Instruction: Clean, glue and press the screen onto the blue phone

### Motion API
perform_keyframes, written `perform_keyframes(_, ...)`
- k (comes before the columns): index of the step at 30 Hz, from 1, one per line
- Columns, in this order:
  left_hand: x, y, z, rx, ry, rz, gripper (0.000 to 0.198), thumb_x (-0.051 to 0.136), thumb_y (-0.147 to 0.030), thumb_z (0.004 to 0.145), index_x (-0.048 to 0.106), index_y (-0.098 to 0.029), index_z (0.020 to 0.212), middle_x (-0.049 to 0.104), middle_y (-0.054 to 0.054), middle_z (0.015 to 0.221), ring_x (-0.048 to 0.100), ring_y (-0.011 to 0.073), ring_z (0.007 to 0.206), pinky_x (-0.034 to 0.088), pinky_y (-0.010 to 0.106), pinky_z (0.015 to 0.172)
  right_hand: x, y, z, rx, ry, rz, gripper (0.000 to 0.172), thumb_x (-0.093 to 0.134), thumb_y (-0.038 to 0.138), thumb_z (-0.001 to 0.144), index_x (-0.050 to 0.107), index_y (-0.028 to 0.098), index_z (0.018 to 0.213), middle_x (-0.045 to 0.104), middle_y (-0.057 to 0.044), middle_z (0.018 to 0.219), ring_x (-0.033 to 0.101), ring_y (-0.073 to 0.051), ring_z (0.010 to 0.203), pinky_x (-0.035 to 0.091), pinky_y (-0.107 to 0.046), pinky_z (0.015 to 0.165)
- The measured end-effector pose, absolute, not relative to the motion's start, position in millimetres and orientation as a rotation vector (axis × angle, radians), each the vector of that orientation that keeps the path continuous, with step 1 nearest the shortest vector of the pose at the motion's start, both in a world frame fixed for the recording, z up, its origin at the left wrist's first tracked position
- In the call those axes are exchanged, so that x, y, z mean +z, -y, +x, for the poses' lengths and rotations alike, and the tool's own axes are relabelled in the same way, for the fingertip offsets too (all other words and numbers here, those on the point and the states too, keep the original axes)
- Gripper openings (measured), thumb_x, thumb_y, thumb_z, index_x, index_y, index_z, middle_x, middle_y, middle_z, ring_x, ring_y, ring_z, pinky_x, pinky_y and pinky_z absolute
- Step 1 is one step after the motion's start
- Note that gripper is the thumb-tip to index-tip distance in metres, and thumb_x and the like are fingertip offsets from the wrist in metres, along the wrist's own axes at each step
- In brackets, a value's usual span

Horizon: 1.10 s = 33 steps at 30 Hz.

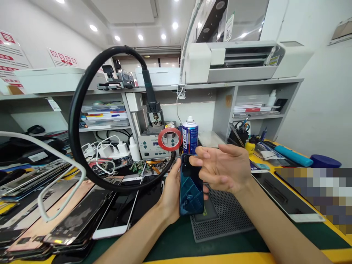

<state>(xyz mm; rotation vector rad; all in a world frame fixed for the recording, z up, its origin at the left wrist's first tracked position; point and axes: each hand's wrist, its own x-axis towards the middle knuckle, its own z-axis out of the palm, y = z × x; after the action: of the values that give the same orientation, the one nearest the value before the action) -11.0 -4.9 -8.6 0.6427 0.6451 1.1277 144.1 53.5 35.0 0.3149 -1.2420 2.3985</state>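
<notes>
My left hand (171, 190) grips a dark blue phone (191, 189) upright by its left edge, its glossy back facing me. My right hand (224, 167) hovers at the phone's upper right, fingers spread and loosely curled, thumb and fingertips touching the top corner near the camera. Nothing lies in the right hand. The phone is held above a grey perforated mat (228, 216) on the green bench top.
Piles of phone screens and back covers (55, 216) fill the left side. A black hose (79, 110) loops from a hot-air station (151, 141). A red tape roll (169, 139) and blue spray can (190, 135) stand behind. White-framed screens (286, 198) lie right.
</notes>
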Motion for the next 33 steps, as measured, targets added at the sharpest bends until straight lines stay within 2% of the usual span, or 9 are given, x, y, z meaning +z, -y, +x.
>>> perform_keyframes(6,-13,5,-10,1.241,-0.689,0.58,0.038,0.057,-0.056,0.09,0.069,-0.02,0.092,0.069,0.002,0.071,0.07,0.0218,0.068,0.058,0.034,0.068,33,-44,133,2.392,1.412,0.066,0.02,0.047,0.035,0.093,0.049,0.016,0.089,0.053,-0.005,0.095,0.042,-0.005,0.045,0.025,-0.015,0.028)
perform_keyframes(9,-16,3,-12,1.303,-0.702,0.54,0.036,0.064,-0.054,0.087,0.064,-0.019,0.075,0.07,0.001,0.077,0.071,0.0192,0.077,0.056,0.028,0.077,28,-44,127,2.448,1.375,0.07,0.021,0.048,0.037,0.092,0.049,0.016,0.087,0.053,-0.005,0.095,0.043,-0.006,0.044,0.021,-0.016,0.027)
perform_keyframes(12,-14,2,-15,1.276,-0.698,0.514,0.038,0.063,-0.053,0.087,0.062,-0.019,0.07,0.067,0.0,0.069,0.071,0.0204,0.076,0.055,0.029,0.079,26,-46,125,2.492,1.326,0.054,0.019,0.047,0.033,0.092,0.05,0.015,0.087,0.053,-0.005,0.093,0.044,-0.006,0.046,0.02,-0.015,0.028)
perform_keyframes(16,-7,1,-19,1.252,-0.655,0.496,0.045,0.056,-0.054,0.091,0.061,-0.018,0.065,0.059,0.0,0.053,0.068,0.0204,0.065,0.056,0.031,0.074,25,-45,124,2.545,1.27,0.174,0.019,0.045,0.034,0.091,0.05,0.015,0.087,0.053,-0.005,0.093,0.04,-0.006,0.045,0.02,-0.016,0.026)
perform_keyframes(19,-2,-3,-24,1.273,-0.613,0.465,0.053,0.046,-0.054,0.094,0.058,-0.016,0.06,0.053,-0.001,0.044,0.058,0.0142,0.045,0.054,0.026,0.058,21,-42,119,2.578,1.257,0.102,0.018,0.047,0.032,0.09,0.05,0.015,0.085,0.052,-0.004,0.091,0.042,-0.005,0.044,0.023,-0.015,0.027)
perform_keyframes(22,1,-8,-31,1.288,-0.6,0.45,0.057,0.037,-0.056,0.097,0.064,-0.014,0.068,0.059,0.002,0.047,0.049,0.0104,0.035,0.05,0.023,0.047,15,-38,110,2.634,1.266,-0.045,0.016,0.05,0.03,0.089,0.051,0.014,0.084,0.052,-0.004,0.09,0.046,-0.006,0.044,0.026,-0.014,0.028)
perform_keyframes(25,2,-12,-38,1.275,-0.602,0.465,0.063,0.033,-0.058,0.097,0.07,-0.008,0.09,0.071,0.012,0.068,0.059,0.014,0.042,0.051,0.024,0.044,10,-34,104,2.673,1.243,-0.054,0.018,0.054,0.032,0.087,0.052,0.015,0.084,0.052,-0.004,0.09,0.046,-0.006,0.044,0.026,-0.015,0.027)
perform_keyframes(29,2,-16,-44,1.291,-0.629,0.481,0.066,0.033,-0.06,0.095,0.068,-0.005,0.105,0.074,0.016,0.078,0.062,0.0176,0.043,0.048,0.026,0.037,10,-34,107,2.578,1.297,-0.189,0.017,0.053,0.029,0.089,0.051,0.014,0.081,0.052,-0.004,0.089,0.047,-0.006,0.045,0.025,-0.014,0.028)
perform_keyframes(33,4,-16,-45,1.343,-0.636,0.467,0.061,0.037,-0.056,0.095,0.067,-0.006,0.11,0.075,0.016,0.081,0.068,0.0217,0.053,0.055,0.03,0.047,13,-39,114,2.676,1.239,0.084,0.018,0.054,0.032,0.088,0.051,0.015,0.084,0.052,-0.003,0.089,0.043,-0.006,0.043,0.021,-0.015,0.026)
